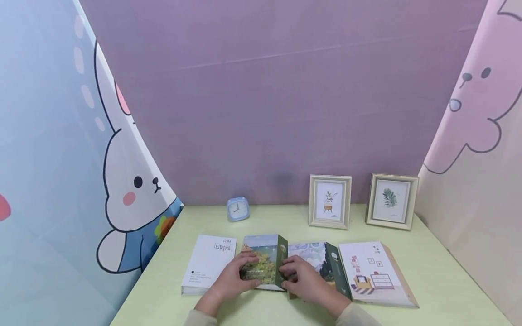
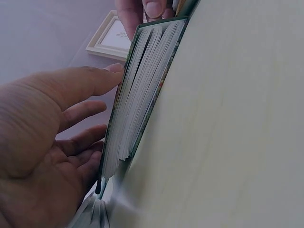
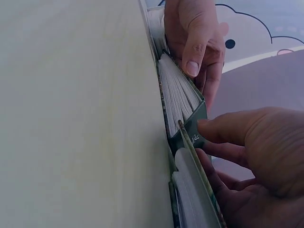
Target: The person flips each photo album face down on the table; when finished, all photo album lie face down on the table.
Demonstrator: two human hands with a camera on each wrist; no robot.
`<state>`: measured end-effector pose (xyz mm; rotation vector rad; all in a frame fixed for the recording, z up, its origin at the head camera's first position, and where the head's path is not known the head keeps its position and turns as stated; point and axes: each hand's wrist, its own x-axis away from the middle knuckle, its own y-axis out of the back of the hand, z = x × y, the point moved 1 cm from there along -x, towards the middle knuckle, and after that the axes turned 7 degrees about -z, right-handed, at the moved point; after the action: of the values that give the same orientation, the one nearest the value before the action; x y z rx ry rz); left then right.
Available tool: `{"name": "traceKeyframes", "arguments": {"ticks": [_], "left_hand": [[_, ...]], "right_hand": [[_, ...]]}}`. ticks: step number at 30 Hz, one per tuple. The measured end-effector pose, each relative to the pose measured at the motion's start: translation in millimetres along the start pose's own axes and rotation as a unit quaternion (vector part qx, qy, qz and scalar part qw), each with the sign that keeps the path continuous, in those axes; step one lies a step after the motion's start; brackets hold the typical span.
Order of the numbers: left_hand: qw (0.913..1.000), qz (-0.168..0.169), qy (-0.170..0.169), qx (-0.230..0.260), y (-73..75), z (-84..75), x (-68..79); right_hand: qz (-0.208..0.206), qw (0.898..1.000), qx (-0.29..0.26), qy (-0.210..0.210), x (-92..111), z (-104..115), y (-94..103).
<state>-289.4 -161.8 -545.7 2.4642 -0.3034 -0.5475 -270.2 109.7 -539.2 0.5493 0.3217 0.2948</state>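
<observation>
A thick book with a seaside painting on its cover (image 1: 267, 253) and a dark green spine lies flat before me. My left hand (image 1: 234, 278) rests on its left part, thumb at the near edge, fingers loosely spread. The left wrist view shows its white page block (image 2: 142, 90) beside the thumb. My right hand (image 1: 303, 278) lies over the left part of a second book with a swirling-sky cover (image 1: 311, 253), fingertips at the first book's green spine (image 3: 195, 130). The second book's cover edge stands close against that spine. The right fingers partly hide both books.
A white book (image 1: 210, 258) lies at the left, and a white book with a furniture drawing (image 1: 371, 267) at the right. Behind stand a blue alarm clock (image 1: 238, 209) and two picture frames, one with a potted plant (image 1: 329, 201), one with a leaf (image 1: 392, 201). A purple cloth (image 1: 261, 113) hangs behind the table.
</observation>
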Motion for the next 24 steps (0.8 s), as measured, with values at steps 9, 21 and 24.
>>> {"name": "traceKeyframes", "arguments": {"ticks": [9,21,24], "left_hand": [[1.0,0.001,0.006,0.005,-1.0,2.3,0.4],[0.998,-0.005,0.003,0.064,1.3,1.9,-0.2],[0.9958,-0.005,0.009,0.091,3.5,1.8,-0.1]], "right_hand": [[-0.008,1.0,0.002,-0.005,-2.2,3.3,0.3],[-0.009,1.0,0.008,0.003,-1.8,6.2,3.5],[-0.008,1.0,0.002,0.005,-2.9,7.7,5.7]]}}
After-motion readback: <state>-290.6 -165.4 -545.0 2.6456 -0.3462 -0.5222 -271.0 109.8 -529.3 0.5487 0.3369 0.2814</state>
